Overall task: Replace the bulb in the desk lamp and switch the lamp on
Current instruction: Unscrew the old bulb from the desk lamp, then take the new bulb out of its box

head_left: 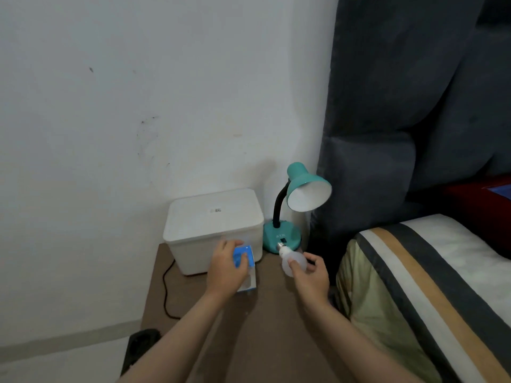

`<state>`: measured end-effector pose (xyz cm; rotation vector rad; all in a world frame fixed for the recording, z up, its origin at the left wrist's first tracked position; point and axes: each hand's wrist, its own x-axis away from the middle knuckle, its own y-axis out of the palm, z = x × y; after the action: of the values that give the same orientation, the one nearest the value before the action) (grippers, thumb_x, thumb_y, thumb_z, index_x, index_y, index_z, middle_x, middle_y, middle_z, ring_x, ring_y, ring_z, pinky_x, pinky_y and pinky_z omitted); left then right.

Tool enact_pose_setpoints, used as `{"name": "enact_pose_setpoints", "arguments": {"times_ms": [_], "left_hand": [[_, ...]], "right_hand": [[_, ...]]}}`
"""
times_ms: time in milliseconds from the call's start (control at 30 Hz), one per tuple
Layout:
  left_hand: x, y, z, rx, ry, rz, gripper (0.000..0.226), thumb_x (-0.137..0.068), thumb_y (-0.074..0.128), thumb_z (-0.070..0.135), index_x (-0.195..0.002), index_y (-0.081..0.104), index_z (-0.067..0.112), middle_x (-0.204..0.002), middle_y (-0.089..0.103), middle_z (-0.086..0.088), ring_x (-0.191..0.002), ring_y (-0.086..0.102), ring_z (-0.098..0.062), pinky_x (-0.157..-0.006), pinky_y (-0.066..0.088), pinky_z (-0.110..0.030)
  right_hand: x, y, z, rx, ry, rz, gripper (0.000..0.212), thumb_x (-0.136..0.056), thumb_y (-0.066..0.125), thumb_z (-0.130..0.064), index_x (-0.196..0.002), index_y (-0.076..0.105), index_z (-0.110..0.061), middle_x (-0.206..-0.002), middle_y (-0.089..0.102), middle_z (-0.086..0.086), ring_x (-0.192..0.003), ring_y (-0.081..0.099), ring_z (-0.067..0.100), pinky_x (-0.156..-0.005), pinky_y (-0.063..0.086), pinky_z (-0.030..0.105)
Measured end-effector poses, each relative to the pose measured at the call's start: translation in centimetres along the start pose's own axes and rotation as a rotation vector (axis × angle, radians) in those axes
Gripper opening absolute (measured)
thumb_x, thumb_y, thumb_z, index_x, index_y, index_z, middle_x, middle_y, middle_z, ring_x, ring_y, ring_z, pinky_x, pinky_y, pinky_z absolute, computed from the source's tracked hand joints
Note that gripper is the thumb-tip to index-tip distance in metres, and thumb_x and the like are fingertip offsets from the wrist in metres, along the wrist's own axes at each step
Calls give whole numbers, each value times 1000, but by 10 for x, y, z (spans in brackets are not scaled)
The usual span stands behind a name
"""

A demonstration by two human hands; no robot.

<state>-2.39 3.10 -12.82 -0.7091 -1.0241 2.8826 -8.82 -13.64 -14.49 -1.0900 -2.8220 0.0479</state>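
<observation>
Bulb: a white frosted bulb [293, 262] sits in the right hand [311, 275], fingers curled round the glass globe, thumb pressed on its near face.
Bulb axis: it runs from the globe in the palm up and to the left, metal screw base leading — the base points at the lamp's foot, not at the shade.
Socket: up inside the teal shade [307, 193], which opens toward the viewer and a little down; I cannot see into it well enough to tell whether it is empty.
The turn needed: by my reckoning the bulb must rise well above where it is now and its base swing round to face into the shade's mouth.
Nearer hand: the right, directly below the shade; the left is off to the side.
Left hand: the left hand [225, 268] is closed on a blue bulb carton [244, 257], fingers wrapped over its top end, the carton's lower end toward the brown tabletop [276, 313].
Lamp: the desk lamp's base [280, 237] stands at the table's back right corner, black gooseneck [279, 207] curving up; a dark switch shows on the base, just behind the bulb's screw end.
Around: a lidded white box [213, 225] stands just left of the lamp, a black cord [167, 288] trails off the table's left edge.
In the way: nothing between bulb and shade — only the dark padded headboard [387, 134] close on the right, which leaves little elbow room there.
</observation>
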Motion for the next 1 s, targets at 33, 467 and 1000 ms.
{"name": "enact_pose_setpoints", "arguments": {"times_ms": [33, 467, 1000], "left_hand": [[4, 0, -7, -11, -44, -9, 29, -83, 64, 16, -111, 59, 14, -107, 55, -1, -99, 56, -17, -79, 42, -25], [13, 11, -38, 9, -250, -18, 54, -81, 71, 24, -127, 51, 4, -118, 52, -10, -107, 53, -23, -88, 47, -33], [17, 16, -37, 21, -301, 56, 44, -81, 70, 21, -120, 56, 4, -113, 54, -9, -95, 46, -10, -77, 36, -20]], "right_hand": [[1, 5, 9, 51, 27, -9, 32, -79, 73, -27, -104, 54, -27, -103, 61, 0, -91, 60, 17, -76, 53, 33], [-21, 56, 51, 233, 61, -9, 39, -78, 72, -24, -113, 56, -16, -112, 64, 11, -99, 62, 31, -87, 51, 41], [-18, 52, 42, 397, -479, -138, 30, -83, 66, -15, -113, 62, -13, -110, 60, 3, -104, 55, 18, -91, 47, 33]]}}
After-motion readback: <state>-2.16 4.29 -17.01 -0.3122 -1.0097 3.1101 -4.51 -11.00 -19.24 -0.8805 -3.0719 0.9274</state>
